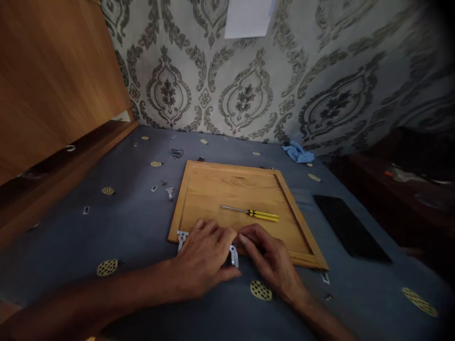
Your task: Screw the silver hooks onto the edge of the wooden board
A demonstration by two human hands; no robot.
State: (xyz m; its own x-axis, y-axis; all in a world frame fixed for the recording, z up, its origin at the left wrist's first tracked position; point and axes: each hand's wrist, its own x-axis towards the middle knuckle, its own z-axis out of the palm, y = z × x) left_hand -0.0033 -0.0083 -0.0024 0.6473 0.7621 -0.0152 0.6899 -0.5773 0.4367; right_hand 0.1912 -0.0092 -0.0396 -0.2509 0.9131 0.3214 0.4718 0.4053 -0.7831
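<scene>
A wooden cabinet door (209, 187) with a raised frame lies flat on the bedspread. At its near edge, my left hand (204, 258) holds a metal hinge (233, 255) between thumb and fingers, covering part of it. My right hand (273, 260) is beside that hinge, thumb and forefinger pinched together; whatever is between them is too small to make out. Another metal hinge (182, 238) sits at the door's near left corner, just left of my left hand. A screwdriver (263, 215) with a yellow and black handle rests on the door panel.
Left of the door lie a loose hinge (169, 192) and small metal pieces (163, 182). A black flat object (350, 227) is to the right, with a blue cloth (298, 152) farther back. A wooden cabinet (60, 80) stands at left, and a patterned wall (245, 90) rises behind.
</scene>
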